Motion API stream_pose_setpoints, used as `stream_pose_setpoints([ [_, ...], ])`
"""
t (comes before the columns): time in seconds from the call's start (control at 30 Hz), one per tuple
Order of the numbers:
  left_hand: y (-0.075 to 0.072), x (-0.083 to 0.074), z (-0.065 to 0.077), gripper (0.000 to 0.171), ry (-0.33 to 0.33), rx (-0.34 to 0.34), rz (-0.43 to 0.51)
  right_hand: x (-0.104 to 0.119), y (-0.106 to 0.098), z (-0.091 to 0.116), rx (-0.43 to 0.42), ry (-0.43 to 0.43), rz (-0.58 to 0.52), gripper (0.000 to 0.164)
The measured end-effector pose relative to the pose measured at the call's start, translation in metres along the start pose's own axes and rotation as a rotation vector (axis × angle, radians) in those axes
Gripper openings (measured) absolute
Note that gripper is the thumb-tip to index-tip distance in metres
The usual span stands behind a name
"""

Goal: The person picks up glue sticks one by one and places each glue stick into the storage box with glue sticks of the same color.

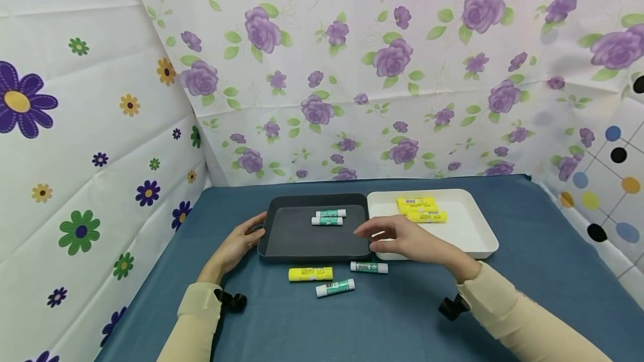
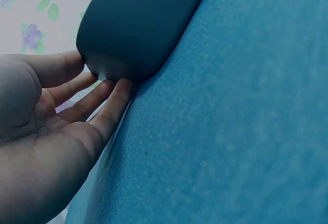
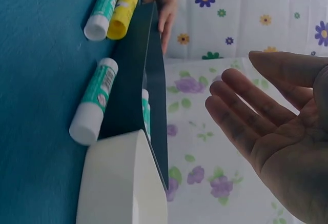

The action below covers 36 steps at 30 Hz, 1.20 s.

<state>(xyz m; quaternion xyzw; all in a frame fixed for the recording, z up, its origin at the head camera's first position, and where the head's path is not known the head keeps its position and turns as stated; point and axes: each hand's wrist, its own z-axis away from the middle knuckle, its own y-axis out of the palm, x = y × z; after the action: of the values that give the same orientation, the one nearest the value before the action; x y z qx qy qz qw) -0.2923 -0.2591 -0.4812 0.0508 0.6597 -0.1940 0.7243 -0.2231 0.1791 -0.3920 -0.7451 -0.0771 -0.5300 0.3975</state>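
My left hand (image 1: 236,244) touches the left side of the dark grey tray (image 1: 292,244); in the left wrist view its fairly straight fingers and thumb meet the tray's outer wall. Two green-and-white glue sticks (image 1: 329,221) lie inside that tray. Over the place where the two trays meet hovers my right hand (image 1: 402,236), fingers loosely extended and holding nothing. Beneath and beyond it is the white tray (image 1: 475,228), with yellow glue sticks (image 1: 426,217) in it. In front of the dark tray lie one yellow glue stick (image 1: 310,274) and two green-and-white ones, the nearer glue stick (image 1: 335,287) slightly angled.
Both trays stand side by side on a blue tablecloth (image 1: 392,328). Floral sheets (image 1: 322,71) hang behind the table and at its sides. Dark camera mounts (image 1: 454,307) sit at both wrists.
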Motion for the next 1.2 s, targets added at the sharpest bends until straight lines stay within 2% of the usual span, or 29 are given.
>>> stream_pose_setpoints([
  [0.3, 0.001, 0.001, -0.001, 0.061, -0.003, -0.005, -0.003, 0.001, 0.013, -0.007, 0.07, -0.041, -0.077, 0.036],
  [0.57, -0.001, 0.004, -0.002, 0.062, -0.012, -0.012, -0.01, 0.0, 0.023, -0.012, 0.118, -0.011, -0.095, 0.039],
  [0.87, -0.001, 0.004, -0.001, 0.061, -0.012, -0.013, -0.007, -0.013, 0.043, -0.018, 0.192, -0.013, -0.118, 0.039],
  [1.2, 0.0, 0.004, -0.004, 0.061, -0.011, -0.013, -0.007, -0.021, 0.061, -0.019, 0.219, 0.023, -0.051, 0.038],
])
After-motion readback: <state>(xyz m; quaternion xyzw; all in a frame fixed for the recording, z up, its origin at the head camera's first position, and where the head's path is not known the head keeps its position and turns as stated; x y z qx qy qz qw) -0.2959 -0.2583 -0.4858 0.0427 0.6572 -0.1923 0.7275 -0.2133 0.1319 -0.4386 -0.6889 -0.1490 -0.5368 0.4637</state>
